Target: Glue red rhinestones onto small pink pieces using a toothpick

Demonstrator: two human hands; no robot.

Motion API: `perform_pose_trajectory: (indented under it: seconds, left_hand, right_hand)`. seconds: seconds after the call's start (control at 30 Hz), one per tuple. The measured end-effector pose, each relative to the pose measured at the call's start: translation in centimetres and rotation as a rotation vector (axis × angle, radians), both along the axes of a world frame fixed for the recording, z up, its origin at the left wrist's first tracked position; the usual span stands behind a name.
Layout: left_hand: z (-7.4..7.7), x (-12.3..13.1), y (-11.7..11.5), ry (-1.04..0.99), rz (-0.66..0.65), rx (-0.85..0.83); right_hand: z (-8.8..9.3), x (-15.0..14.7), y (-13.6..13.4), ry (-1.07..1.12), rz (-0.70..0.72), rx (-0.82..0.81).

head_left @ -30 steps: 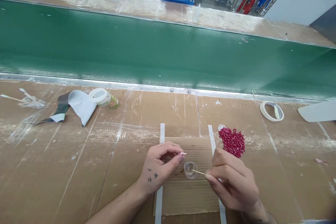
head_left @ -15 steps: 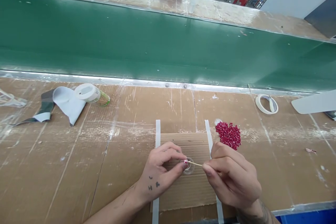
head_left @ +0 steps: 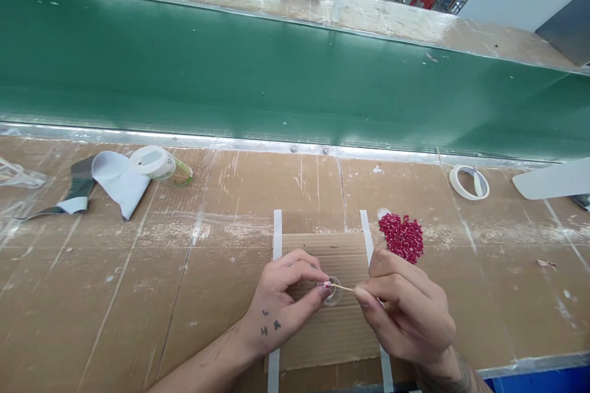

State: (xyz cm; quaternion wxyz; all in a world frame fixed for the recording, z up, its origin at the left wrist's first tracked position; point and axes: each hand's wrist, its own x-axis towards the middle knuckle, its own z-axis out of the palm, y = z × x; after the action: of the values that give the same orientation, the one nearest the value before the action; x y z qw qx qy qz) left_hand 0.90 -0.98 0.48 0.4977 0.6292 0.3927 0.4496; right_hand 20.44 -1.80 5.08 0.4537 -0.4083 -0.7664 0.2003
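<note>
Between thumb and forefinger, my left hand (head_left: 288, 298) pinches a tiny red-and-white piece (head_left: 327, 284). My right hand (head_left: 408, 307) is closed on a thin wooden stick (head_left: 342, 287), whose far tip touches that piece. Just under the fingertips a small clear round dish (head_left: 334, 299) rests on a corrugated cardboard sheet (head_left: 329, 341). White tape strips run along both sides of the sheet. Beyond my right hand lies a heap of small dark-red pieces (head_left: 403, 237).
At the left are a white-lidded container (head_left: 154, 163) lying on its side with sticks in it, and a grey-white cloth piece (head_left: 122, 178). A tape roll (head_left: 469, 182) lies at the right. A green conveyor belt (head_left: 276, 80) crosses behind the cardboard-covered table (head_left: 239, 196).
My right hand and the stick have shifted very slightly to the left. My left hand keeps its pinch on the tiny piece in nearly the same place.
</note>
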Motion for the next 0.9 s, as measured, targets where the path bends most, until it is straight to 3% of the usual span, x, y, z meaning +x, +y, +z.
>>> perform_pose_trajectory:
  seconds: [0.9]
  left_hand:
    - [0.16,-0.05,0.07,0.005,-0.002,0.016]
  right_hand:
    - [-0.3,0.05,-0.05,-0.009,0.003,0.004]
